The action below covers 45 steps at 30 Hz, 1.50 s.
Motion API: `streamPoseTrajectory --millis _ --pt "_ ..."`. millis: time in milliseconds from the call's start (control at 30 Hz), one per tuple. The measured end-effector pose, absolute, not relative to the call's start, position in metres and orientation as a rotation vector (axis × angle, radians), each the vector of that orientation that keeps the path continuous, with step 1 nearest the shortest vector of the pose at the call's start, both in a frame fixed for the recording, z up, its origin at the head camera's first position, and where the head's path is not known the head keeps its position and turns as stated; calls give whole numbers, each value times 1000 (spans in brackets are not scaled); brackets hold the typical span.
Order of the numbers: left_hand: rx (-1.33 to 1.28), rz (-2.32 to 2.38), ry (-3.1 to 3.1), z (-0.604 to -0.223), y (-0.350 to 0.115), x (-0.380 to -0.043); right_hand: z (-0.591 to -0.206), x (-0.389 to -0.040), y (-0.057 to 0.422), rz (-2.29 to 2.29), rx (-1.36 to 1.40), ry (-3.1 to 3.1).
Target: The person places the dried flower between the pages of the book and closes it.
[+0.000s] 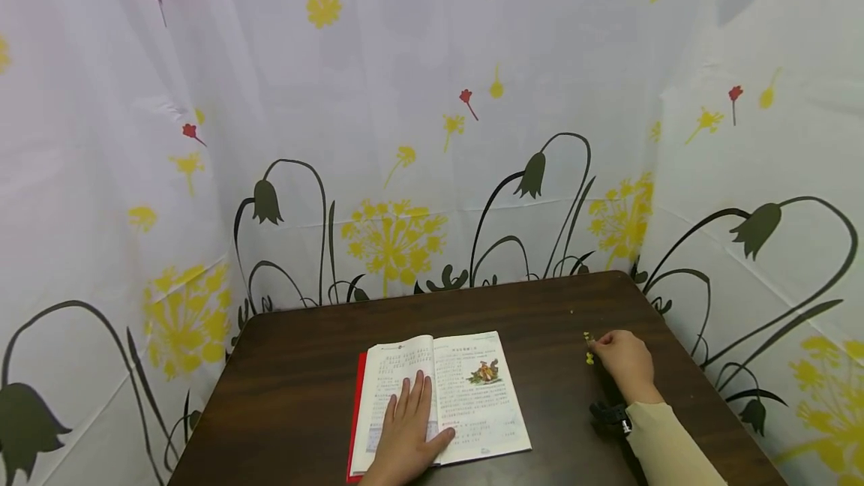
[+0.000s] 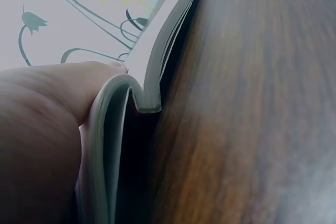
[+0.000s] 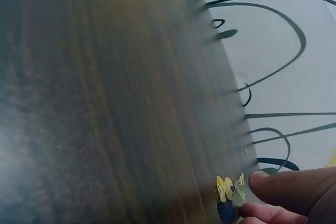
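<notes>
An open book [image 1: 482, 396] with a red cover edge lies on the table, its right page printed with text and a small coloured picture. My left hand [image 1: 407, 426] rests on the left page with fingers spread, its thumb across the central fold. In the left wrist view the thumb [image 2: 100, 85] presses down on the curved pages near the book's lower edge. Off to the right of the book, my right hand [image 1: 624, 360] pinches a small sprig of yellow flowers [image 1: 589, 358] at the fingertips. The right wrist view shows the yellow petals [image 3: 224, 189] low over the table.
The dark brown wooden table [image 1: 297, 373] reaches back to a white curtain [image 1: 405, 58] printed with flowers. Tiny yellow bits [image 1: 571, 312] lie on the table beyond my right hand. A dark band with a buckle [image 1: 613, 418] is at my right wrist.
</notes>
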<state>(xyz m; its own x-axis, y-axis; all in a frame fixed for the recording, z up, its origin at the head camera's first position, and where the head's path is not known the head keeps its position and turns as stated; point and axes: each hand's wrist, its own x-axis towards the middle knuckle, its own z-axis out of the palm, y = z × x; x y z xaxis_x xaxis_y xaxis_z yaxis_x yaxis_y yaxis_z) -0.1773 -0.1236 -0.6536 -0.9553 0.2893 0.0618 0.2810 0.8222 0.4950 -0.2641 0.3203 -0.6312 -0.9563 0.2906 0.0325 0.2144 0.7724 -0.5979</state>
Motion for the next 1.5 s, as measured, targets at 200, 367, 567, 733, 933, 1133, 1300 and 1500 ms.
streamPoseTrajectory --millis 200,367,567,733,933,1133,1300,1500 --pt "458 808 2993 -656 -124 -177 -628 -276 316 787 -337 -2867" --pt "452 792 3001 -659 -124 -179 -625 -282 317 741 -299 -2884" --pt "453 795 2996 -661 -124 -180 -625 -284 319 806 -359 -2937" --pt "461 803 3006 -660 -125 -180 -622 -286 316 855 -402 -2999" --pt "460 824 2998 -660 -125 -179 -622 -285 315 877 -407 -3028" --pt "473 806 3002 -661 -128 -179 -631 -287 320 1006 -442 -2987" --pt "481 810 3001 -661 -129 -180 -629 -282 331 1239 -454 -2901" --pt "475 818 3003 -662 -129 -178 -626 -277 339 1578 -482 -2746"
